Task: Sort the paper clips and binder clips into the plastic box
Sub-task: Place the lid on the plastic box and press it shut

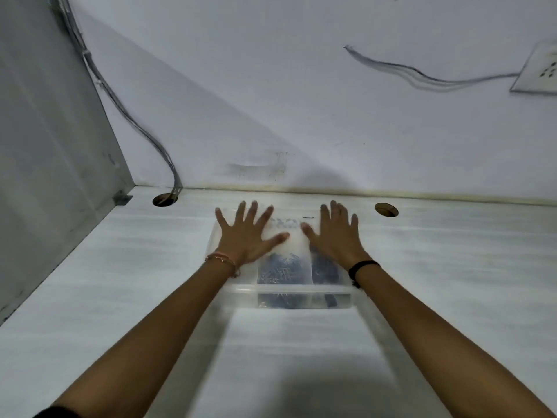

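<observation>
A clear plastic box [289,292] with its lid on stands on the white table near the back wall. Through the plastic I see a heap of silvery paper clips [281,270] in the middle compartment and dark binder clips [327,273] in the right one. My left hand [248,233] lies flat on the left part of the lid with fingers spread. My right hand [336,232] lies flat on the right part of the lid, fingers apart. Neither hand grips anything. A small dark clip [308,218] lies on the table just behind the box.
The table [120,282] has two round cable holes, one at back left [165,200] with cables running up the wall, one at back right [386,209]. A grey partition [45,146] stands on the left. A wall socket [539,70] is at upper right.
</observation>
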